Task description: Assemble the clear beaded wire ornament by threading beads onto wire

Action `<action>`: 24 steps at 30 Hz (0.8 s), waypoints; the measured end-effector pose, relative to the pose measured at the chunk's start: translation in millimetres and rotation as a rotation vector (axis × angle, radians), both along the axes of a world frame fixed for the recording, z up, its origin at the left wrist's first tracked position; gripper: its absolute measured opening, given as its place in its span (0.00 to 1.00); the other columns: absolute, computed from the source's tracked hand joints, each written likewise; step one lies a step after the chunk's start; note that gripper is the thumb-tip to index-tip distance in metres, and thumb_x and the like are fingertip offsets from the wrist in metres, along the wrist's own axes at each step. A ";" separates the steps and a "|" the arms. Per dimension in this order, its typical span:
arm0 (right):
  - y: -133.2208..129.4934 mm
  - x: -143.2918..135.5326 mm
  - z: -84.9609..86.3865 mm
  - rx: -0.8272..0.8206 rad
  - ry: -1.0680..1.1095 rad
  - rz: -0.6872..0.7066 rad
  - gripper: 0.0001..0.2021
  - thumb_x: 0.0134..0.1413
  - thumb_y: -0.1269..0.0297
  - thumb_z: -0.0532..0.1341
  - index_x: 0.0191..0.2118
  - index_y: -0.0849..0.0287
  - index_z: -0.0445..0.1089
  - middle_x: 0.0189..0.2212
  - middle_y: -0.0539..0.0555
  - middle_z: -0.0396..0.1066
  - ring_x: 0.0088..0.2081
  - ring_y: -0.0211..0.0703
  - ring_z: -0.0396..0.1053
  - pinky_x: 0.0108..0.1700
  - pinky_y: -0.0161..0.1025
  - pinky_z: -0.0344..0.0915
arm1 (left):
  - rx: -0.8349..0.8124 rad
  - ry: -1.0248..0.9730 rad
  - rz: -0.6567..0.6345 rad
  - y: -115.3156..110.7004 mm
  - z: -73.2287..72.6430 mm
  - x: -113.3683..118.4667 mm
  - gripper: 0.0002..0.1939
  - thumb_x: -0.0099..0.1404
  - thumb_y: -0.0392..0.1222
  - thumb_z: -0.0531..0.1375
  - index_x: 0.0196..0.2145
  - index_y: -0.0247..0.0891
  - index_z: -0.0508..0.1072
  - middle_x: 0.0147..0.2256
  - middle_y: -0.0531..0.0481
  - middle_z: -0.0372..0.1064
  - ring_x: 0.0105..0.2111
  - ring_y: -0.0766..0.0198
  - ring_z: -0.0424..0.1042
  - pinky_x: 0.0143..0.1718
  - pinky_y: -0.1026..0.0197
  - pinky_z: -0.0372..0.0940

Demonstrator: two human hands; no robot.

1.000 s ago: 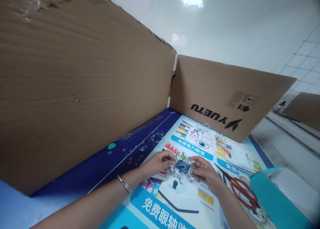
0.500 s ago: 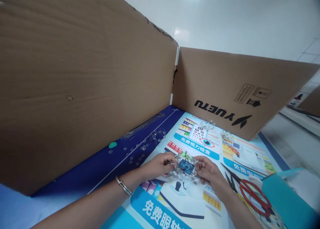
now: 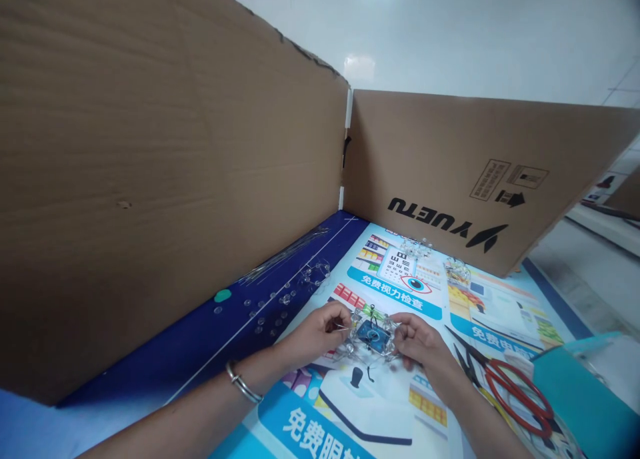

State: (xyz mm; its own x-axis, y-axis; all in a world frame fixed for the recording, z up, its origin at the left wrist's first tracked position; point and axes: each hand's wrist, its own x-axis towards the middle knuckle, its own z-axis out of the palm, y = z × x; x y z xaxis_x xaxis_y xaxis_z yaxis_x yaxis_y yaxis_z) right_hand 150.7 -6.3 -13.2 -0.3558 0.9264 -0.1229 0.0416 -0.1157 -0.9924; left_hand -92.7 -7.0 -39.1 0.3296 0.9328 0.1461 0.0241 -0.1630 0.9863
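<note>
While cardboard panels (image 3: pixel 175 152) wall the table's far and left edges, left hand (image 3: pixel 320 329) and right hand (image 3: pixel 420 342), fingers pinched shut, hold a clear beaded piece (image 3: pixel 371 335) with a blue centre over the poster (image 3: pixel 400 405) mid-table. Red scissors (image 3: pixel 505 389) lie toward the right edge; loose clear beads (image 3: pixel 280 299) near the left.

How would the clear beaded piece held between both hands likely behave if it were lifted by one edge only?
The beaded piece looks built from small clear beads on thin wire, so it would probably feel light and flex or sag rather than stay rigid. Both the left hand and the right hand grip its edges, which suggests it needs support. Thin wire ends stick out, so it may snag or bend easily.
</note>
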 end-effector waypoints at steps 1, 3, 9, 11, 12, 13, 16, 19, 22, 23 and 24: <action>-1.6 -1.1 1.2 0.001 0.006 -0.016 0.18 0.45 0.67 0.62 0.45 0.56 0.64 0.26 0.48 0.65 0.25 0.36 0.65 0.22 0.30 0.57 | -0.035 -0.026 -0.021 -0.2 -0.5 0.3 0.05 0.55 0.31 0.57 0.30 0.36 0.64 0.28 0.55 0.59 0.26 0.70 0.60 0.28 0.68 0.56; -5.8 -4.4 5.5 0.005 0.017 -0.050 0.17 0.44 0.66 0.62 0.44 0.58 0.65 0.25 0.48 0.64 0.26 0.37 0.65 0.22 0.31 0.57 | -0.101 -0.093 -0.059 -0.9 -0.3 1.2 0.06 0.56 0.34 0.59 0.30 0.36 0.63 0.27 0.56 0.60 0.26 0.70 0.60 0.28 0.67 0.56; -22.5 -17.4 33.6 0.100 -0.048 -0.140 0.17 0.43 0.66 0.62 0.42 0.59 0.66 0.23 0.47 0.61 0.26 0.37 0.62 0.25 0.33 0.58 | -0.205 -0.368 -0.124 -7.8 11.4 6.0 0.14 0.55 0.37 0.64 0.35 0.39 0.62 0.36 0.51 0.66 0.34 0.66 0.66 0.34 0.65 0.59; -29.5 -20.4 45.4 0.117 -0.091 -0.164 0.17 0.43 0.66 0.62 0.43 0.58 0.66 0.23 0.46 0.61 0.26 0.36 0.60 0.26 0.33 0.58 | -0.241 -0.446 -0.151 -11.6 16.4 8.2 0.15 0.55 0.36 0.64 0.37 0.40 0.62 0.39 0.50 0.66 0.35 0.66 0.67 0.34 0.65 0.59; -33.2 -21.6 51.2 0.126 -0.106 -0.178 0.16 0.43 0.66 0.62 0.43 0.58 0.67 0.24 0.46 0.60 0.26 0.36 0.60 0.26 0.33 0.58 | -0.256 -0.471 -0.165 -13.6 18.5 9.4 0.16 0.55 0.36 0.64 0.38 0.41 0.62 0.39 0.50 0.66 0.35 0.66 0.67 0.34 0.65 0.59; -36.8 -22.6 56.6 0.136 -0.119 -0.185 0.16 0.43 0.66 0.62 0.42 0.58 0.67 0.24 0.46 0.60 0.26 0.36 0.60 0.26 0.33 0.57 | -0.269 -0.488 -0.183 -15.8 20.2 10.7 0.17 0.56 0.35 0.64 0.41 0.42 0.62 0.40 0.50 0.65 0.35 0.66 0.67 0.33 0.65 0.59; -46.0 -25.1 69.4 0.150 -0.158 -0.169 0.15 0.45 0.65 0.61 0.43 0.57 0.67 0.25 0.47 0.60 0.27 0.36 0.59 0.28 0.33 0.57 | -0.299 -0.516 -0.253 -22.4 22.8 15.1 0.26 0.55 0.31 0.64 0.48 0.43 0.59 0.38 0.48 0.66 0.37 0.64 0.67 0.34 0.64 0.59; -50.2 -27.1 74.4 0.157 -0.188 -0.150 0.14 0.46 0.65 0.61 0.42 0.57 0.67 0.25 0.47 0.60 0.28 0.36 0.58 0.30 0.33 0.57 | -0.356 -0.542 -0.304 -27.9 23.2 18.9 0.33 0.52 0.26 0.64 0.53 0.42 0.57 0.39 0.46 0.67 0.37 0.64 0.67 0.36 0.63 0.59; -50.2 -28.7 73.3 0.148 -0.195 -0.132 0.14 0.46 0.63 0.61 0.41 0.58 0.67 0.25 0.47 0.59 0.28 0.36 0.57 0.29 0.34 0.56 | -0.453 -0.606 -0.323 -31.3 24.8 20.9 0.37 0.49 0.21 0.63 0.54 0.42 0.57 0.43 0.44 0.66 0.36 0.65 0.67 0.34 0.65 0.59; -50.0 -29.1 72.5 0.144 -0.191 -0.129 0.14 0.46 0.63 0.61 0.41 0.58 0.67 0.25 0.47 0.59 0.28 0.36 0.57 0.29 0.33 0.56 | -0.484 -0.639 -0.330 -32.0 25.7 21.1 0.37 0.49 0.20 0.63 0.54 0.42 0.58 0.44 0.43 0.66 0.35 0.66 0.67 0.32 0.66 0.59; -49.9 -29.4 71.8 0.143 -0.185 -0.127 0.14 0.46 0.62 0.61 0.41 0.58 0.67 0.25 0.47 0.59 0.28 0.36 0.57 0.29 0.33 0.56 | -0.509 -0.677 -0.338 -32.4 26.6 21.2 0.37 0.48 0.19 0.62 0.53 0.41 0.59 0.45 0.43 0.65 0.35 0.67 0.67 0.32 0.67 0.59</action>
State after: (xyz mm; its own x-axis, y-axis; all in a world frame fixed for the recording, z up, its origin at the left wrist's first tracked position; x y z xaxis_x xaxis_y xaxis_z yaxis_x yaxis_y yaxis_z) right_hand 121.3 -56.2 58.6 -0.2190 0.9749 -0.0400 0.2184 0.0091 -0.9758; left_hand -71.5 -39.4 -12.5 0.5905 0.8070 0.0048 -0.5563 0.4027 0.7269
